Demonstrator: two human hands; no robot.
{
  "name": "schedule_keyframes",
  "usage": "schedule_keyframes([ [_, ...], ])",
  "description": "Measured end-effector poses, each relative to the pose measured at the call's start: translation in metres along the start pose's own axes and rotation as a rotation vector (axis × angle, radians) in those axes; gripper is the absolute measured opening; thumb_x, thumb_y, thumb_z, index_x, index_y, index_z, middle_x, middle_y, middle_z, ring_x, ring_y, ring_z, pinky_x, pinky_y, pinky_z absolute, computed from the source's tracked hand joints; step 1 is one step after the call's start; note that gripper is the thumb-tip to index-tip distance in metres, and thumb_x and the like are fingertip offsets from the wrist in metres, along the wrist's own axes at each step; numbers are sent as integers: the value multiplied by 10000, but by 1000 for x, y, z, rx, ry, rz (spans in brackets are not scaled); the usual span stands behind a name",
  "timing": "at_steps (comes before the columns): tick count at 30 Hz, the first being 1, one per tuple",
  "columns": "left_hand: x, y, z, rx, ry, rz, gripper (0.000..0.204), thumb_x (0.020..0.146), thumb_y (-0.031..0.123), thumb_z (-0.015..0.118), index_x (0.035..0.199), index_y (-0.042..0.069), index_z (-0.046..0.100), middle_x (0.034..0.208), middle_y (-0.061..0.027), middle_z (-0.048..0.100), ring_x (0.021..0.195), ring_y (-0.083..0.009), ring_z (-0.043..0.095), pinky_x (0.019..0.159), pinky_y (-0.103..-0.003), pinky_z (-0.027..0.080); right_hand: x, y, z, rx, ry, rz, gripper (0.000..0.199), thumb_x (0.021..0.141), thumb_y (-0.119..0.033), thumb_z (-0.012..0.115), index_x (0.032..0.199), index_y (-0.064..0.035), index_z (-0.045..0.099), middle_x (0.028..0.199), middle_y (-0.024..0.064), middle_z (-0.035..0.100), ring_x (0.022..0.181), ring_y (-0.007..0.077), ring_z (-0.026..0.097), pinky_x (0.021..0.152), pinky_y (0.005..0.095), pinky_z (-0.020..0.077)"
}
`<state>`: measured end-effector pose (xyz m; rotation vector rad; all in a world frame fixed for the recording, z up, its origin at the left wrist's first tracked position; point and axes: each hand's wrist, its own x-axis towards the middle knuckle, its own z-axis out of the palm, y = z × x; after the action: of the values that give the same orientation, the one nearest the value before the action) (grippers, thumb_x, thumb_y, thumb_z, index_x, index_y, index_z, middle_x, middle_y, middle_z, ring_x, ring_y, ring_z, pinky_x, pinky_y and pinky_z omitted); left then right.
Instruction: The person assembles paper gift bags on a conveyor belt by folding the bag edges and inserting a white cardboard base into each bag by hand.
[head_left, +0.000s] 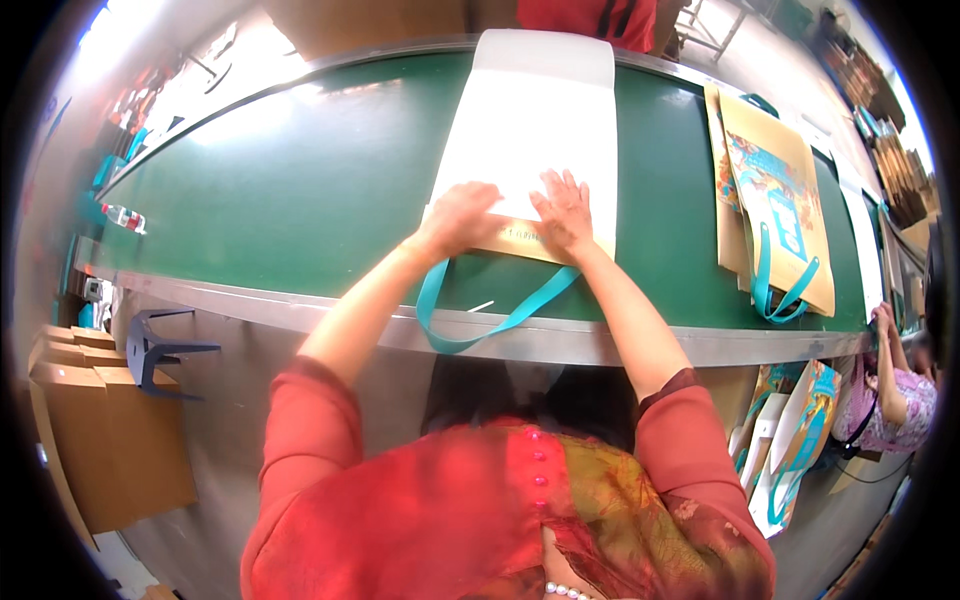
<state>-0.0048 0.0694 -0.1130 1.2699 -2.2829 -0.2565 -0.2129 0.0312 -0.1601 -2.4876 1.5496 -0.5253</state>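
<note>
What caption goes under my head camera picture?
Left hand and right hand on white paper near a blue handle, green table underneath.

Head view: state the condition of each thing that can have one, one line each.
White paper sheet, laid out flat
Turquoise ribbon handle, slack, in a loop
Left hand, blurred, over the sheet's near end
Right hand, open, palm down
Printed kraft bags, lying overlapped
Plastic bottle, capped
Blue stool, apparently upright

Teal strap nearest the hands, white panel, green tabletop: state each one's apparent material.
Teal strap: probably matte fabric ribbon, looping flat and flexible.
White panel: likely smooth paper or card, creased across.
Green tabletop: glossy, with glare; perhaps rubber or coated board.
</note>
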Motion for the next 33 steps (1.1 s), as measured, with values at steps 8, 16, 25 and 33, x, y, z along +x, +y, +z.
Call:
schedule_keyframes([
  [8,-24,2,22,525,-203,430,306,853,189,527,1115,39,476,932,-78,527,900,-258,560,766,-355,478,-34,72,-44,639,208,247,409,880,-278,535,1178,-2,582,1245,172,575,1143,320,546,977,344,414],
  [16,-25,83,-48,361,-470,390,287,851,109,486,1135,69,486,869,-62,551,807,-223,599,715,-357,502,-101,107,-90,176,272,-16,518,727,-25,626,1238,-57,545,1283,145,546,1213,319,494,1022,381,404],
  [25,-70,164,-134,111,-578,374,321,779,40,579,1091,26,505,875,-66,593,755,-238,608,649,-341,502,-131,73,-83,53,248,-457,322,709,50,582,1012,-39,642,1132,103,626,1045,319,563,899,409,458],
  [33,7,142,-193,13,-750,47,386,797,36,596,1175,69,523,950,-125,651,878,-295,633,766,-373,514,-161,60,-80,651,-5,-207,91,845,-39,607,923,-47,653,905,85,651,847,239,597,738,322,480],
])
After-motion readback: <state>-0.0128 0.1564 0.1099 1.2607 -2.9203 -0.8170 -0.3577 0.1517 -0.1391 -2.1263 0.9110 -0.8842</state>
